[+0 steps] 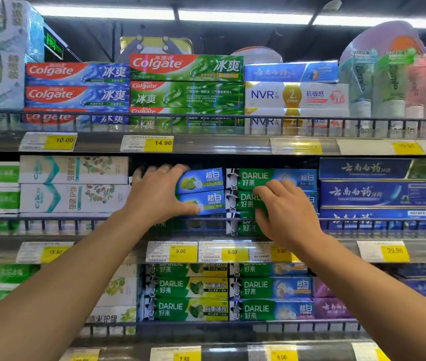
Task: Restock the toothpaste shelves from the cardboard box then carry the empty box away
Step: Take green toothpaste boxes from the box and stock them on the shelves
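Head view: left hand (158,195) grips two stacked green-blue Darlie toothpaste cartons (201,191) — seating them on middle wire shelf (50,220); right hand (284,209), fingers flat, steadies neighbouring stack (248,178).

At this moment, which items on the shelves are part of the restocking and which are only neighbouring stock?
In the job:
- left hand, grip on two stacked Darlie boxes
- right hand, on the green Darlie stack
- middle shelf rail

Just nearby:
- Colgate boxes above
- NVR boxes
- dark blue boxes to the right
- price tags

The cardboard box is out of view.
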Available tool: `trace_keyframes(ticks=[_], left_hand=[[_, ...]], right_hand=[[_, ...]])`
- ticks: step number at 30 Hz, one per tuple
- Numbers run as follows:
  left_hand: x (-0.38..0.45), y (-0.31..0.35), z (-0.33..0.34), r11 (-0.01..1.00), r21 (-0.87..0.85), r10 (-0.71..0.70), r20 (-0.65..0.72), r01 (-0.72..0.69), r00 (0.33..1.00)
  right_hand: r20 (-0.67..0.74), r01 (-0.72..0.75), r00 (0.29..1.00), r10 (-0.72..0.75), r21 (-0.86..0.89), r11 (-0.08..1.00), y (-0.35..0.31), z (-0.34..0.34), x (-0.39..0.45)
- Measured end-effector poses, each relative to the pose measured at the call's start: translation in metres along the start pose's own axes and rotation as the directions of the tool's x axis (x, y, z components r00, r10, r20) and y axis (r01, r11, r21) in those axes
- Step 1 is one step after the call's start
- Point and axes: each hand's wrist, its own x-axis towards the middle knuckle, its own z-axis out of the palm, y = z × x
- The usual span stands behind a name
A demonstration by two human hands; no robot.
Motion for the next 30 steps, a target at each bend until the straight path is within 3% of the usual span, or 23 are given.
trace_keyframes(ticks=[11, 30], left_hand=[[-0.001, 0.001, 0.000, 1.000, -0.002, -0.002, -0.005, 0.002, 1.000], [0.000, 0.003, -0.006, 1.000, 0.027, 0.007, 0.042, -0.009, 0.999]], right_hand=[[0.059, -0.150, 0.987, 0.148, 0.015, 0.989, -0.008, -0.001, 0.006], [0.122, -0.237, 0.971, 0.208, 0.328, 0.914, 0.015, 0.002, 0.010]])
